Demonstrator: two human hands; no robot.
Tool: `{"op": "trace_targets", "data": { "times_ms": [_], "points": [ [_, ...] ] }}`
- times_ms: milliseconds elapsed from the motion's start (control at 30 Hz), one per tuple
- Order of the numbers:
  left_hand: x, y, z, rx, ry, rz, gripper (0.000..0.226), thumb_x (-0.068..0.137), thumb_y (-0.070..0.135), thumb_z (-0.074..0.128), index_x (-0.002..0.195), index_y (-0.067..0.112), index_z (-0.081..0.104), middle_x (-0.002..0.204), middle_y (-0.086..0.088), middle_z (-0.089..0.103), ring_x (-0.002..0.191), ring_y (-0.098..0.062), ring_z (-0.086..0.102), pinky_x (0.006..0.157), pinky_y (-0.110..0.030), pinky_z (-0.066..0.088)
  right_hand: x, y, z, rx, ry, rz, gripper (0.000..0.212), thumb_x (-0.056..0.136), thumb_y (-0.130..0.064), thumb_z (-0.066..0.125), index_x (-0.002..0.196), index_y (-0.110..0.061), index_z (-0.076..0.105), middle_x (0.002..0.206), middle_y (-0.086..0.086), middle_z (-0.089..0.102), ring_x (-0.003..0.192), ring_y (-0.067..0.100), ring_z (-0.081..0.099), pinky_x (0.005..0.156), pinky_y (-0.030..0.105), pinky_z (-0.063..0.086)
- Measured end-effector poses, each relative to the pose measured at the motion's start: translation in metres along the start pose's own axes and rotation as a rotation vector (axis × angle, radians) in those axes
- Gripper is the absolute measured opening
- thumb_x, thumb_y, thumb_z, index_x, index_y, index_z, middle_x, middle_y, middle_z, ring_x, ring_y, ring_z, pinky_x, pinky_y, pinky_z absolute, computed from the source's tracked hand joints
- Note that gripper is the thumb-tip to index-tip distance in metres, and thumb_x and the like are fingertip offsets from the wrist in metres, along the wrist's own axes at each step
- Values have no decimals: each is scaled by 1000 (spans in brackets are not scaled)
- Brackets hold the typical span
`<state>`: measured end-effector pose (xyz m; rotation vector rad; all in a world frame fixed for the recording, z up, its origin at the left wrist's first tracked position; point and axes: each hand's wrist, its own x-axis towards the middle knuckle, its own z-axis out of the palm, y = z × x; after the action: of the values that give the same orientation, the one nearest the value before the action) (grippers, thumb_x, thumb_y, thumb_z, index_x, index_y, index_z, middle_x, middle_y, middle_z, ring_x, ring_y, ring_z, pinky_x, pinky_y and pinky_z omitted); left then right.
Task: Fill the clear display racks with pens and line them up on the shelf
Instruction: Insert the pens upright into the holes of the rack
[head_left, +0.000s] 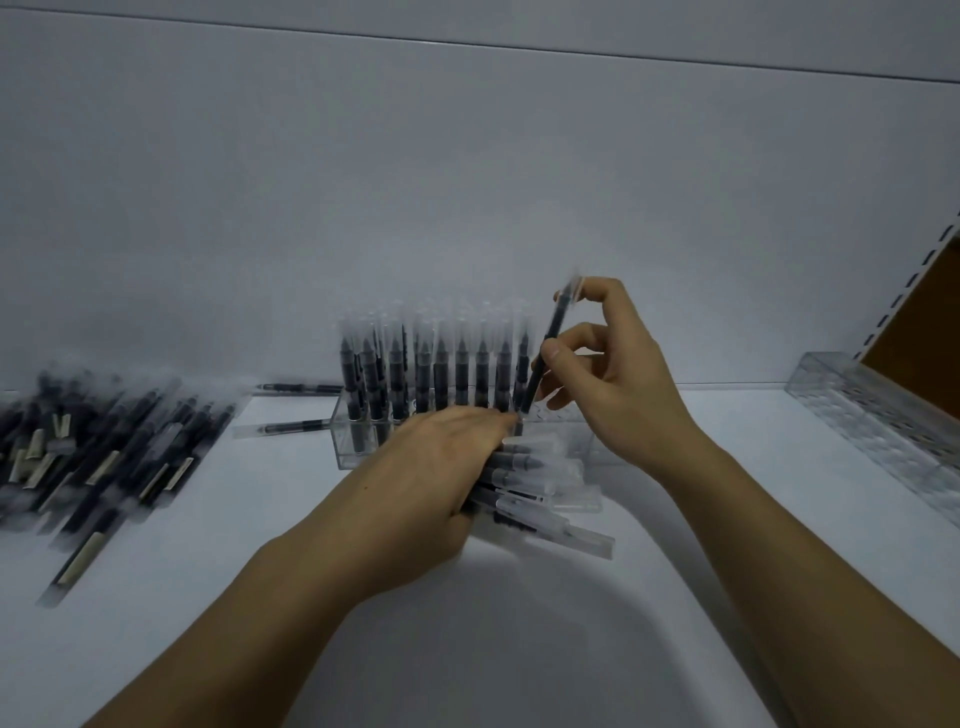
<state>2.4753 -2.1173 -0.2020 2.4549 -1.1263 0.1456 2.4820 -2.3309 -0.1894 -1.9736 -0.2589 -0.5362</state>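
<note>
A clear display rack (353, 447) stands on the white shelf (727, 493), its left and middle holes filled with several upright black pens (441, 369) with clear caps. My right hand (613, 374) pinches one black pen (545, 353), tilted, its lower tip at the rack's top just right of the filled rows. My left hand (431, 483) grips a bundle of pens (535, 488) lying sideways in front of the rack. The rack's right part is hidden behind my hands.
A heap of loose pens (104, 457) lies at the left of the shelf. Two single pens (296, 387) lie behind and left of the rack. A second clear rack (883, 415), with no pens in it, lies at the right by a slotted upright (904, 291).
</note>
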Motion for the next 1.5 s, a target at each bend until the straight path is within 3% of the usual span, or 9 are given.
{"op": "trace_targets", "data": {
  "times_ms": [267,667,800,900,1000,1100,1267,1367,1500],
  "points": [
    [0,-1,0,-8,-17,-7,76,85,3,55,154,27,33,154,10,40,141,-5,31,118,-21,24,-1,1,5,-157,6,-77,37,87,-7,77,107,-31,57,82,-3,68,68,16,68,64,20,54],
    [1,-9,4,-23,53,26,71,79,1,57,145,27,47,139,11,57,128,-9,48,113,-28,37,1,6,-3,-321,-128,-28,52,80,-24,87,116,-32,50,78,-12,72,79,2,68,73,23,54],
    [1,-5,0,-132,99,22,65,76,-4,54,120,43,56,100,30,58,93,0,54,83,-15,43,8,8,-23,-258,-70,91,49,79,-45,84,117,-33,55,86,-15,76,91,2,69,87,29,48],
    [-2,-4,-2,-288,209,-22,57,81,-2,55,84,54,49,73,26,58,68,1,57,58,-14,41,11,14,-28,-181,121,199,20,97,-43,64,106,-26,61,81,-7,77,65,8,66,62,22,47],
    [-1,2,-4,-627,247,-76,32,95,4,63,93,36,65,91,14,74,87,-5,72,72,-18,55,11,22,-24,-185,233,298,21,106,-39,50,102,-22,63,77,-5,76,77,21,71,61,23,49],
    [0,4,-7,-961,258,-158,15,96,2,58,105,10,67,98,-4,77,88,-22,75,80,-28,60,11,21,-20,-125,273,325,25,106,-40,49,100,-22,65,76,-4,76,79,14,71,69,29,49],
    [-1,4,-8,-1156,264,-188,26,86,18,63,110,13,67,87,-11,75,89,-29,75,84,-38,61,11,21,-15,-48,289,299,17,102,-34,56,96,-23,67,77,-4,77,83,14,73,87,47,57],
    [0,4,-7,-1177,249,-178,28,85,17,65,113,15,69,91,-17,75,92,-28,75,86,-37,60,8,12,-8,-83,380,89,10,99,-22,63,90,-20,66,75,-5,73,77,11,72,83,45,59],
    [2,5,-5,-1245,311,-199,36,78,18,72,114,15,71,97,-13,76,90,-31,75,87,-41,60,2,-11,8,113,151,-64,4,93,-16,72,90,-14,71,80,-3,71,75,16,69,71,36,58]
  ]
}}
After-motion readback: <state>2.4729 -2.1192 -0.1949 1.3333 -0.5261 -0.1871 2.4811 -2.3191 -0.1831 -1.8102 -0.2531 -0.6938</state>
